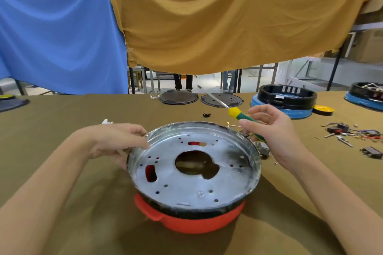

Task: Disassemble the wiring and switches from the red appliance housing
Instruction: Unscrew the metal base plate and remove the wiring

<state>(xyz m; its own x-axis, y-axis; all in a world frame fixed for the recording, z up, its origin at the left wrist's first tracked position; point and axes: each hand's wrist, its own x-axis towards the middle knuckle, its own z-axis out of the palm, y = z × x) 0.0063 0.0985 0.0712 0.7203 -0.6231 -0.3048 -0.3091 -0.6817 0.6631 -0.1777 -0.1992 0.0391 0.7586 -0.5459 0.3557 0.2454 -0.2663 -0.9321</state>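
Red housing (192, 220) front, L hand (116, 141) grips metal rim (141, 143), R hand (271, 130) holds screwdriver (244, 117)

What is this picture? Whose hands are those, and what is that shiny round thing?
The picture comes from a camera worn on a person's head, so you look down at their own two hands. The shiny round thing is a metal pan with holes, sitting in a red appliance housing on a cloth-covered table. The left hand grips the pan's rim. The right hand holds a yellow and green screwdriver. To the right lie loose wires and switches. Farther back sit two dark round lids and other blue and black housings.
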